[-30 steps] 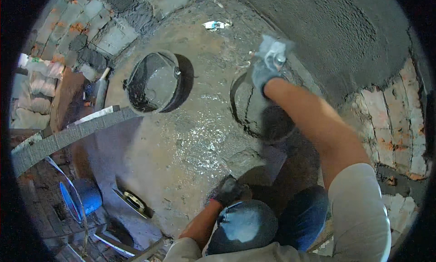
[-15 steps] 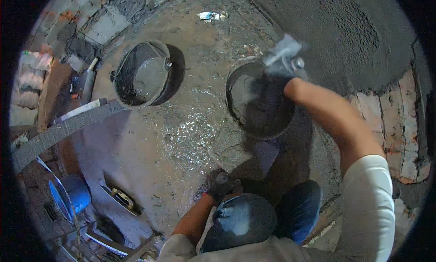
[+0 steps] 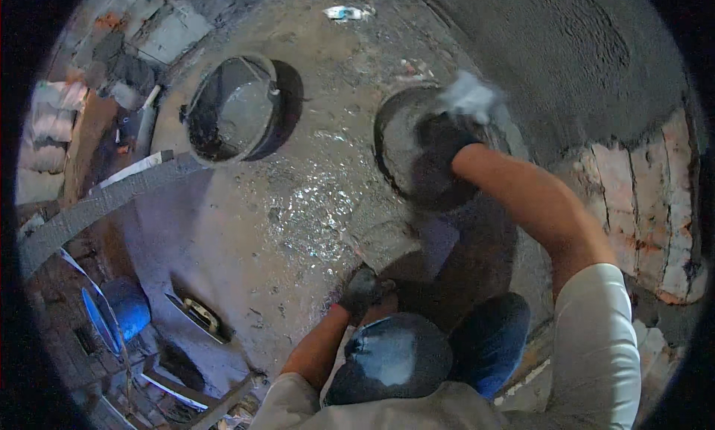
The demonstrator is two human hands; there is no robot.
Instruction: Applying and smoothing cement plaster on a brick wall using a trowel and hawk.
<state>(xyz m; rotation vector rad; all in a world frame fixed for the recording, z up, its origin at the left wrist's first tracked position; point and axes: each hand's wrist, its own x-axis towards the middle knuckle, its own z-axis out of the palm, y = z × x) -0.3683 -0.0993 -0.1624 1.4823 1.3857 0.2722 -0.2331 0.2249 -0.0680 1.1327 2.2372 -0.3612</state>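
Gloved right hand (image 3: 445,136) grips a blurred trowel (image 3: 472,97) over the mortar bucket (image 3: 380,153) on wet floor (image 3: 234,240); left hand's (image 3: 361,289) openness and hold cannot be told. A level blade should spill less.

2 dark buckets (image 3: 207,119) on wet floor (image 3: 249,236)

From here I'm seeing a building site: bare brickwork (image 3: 644,206) right of the right hand (image 3: 448,138), grey plaster (image 3: 551,65) beyond, mortar bucket (image 3: 380,145) beneath
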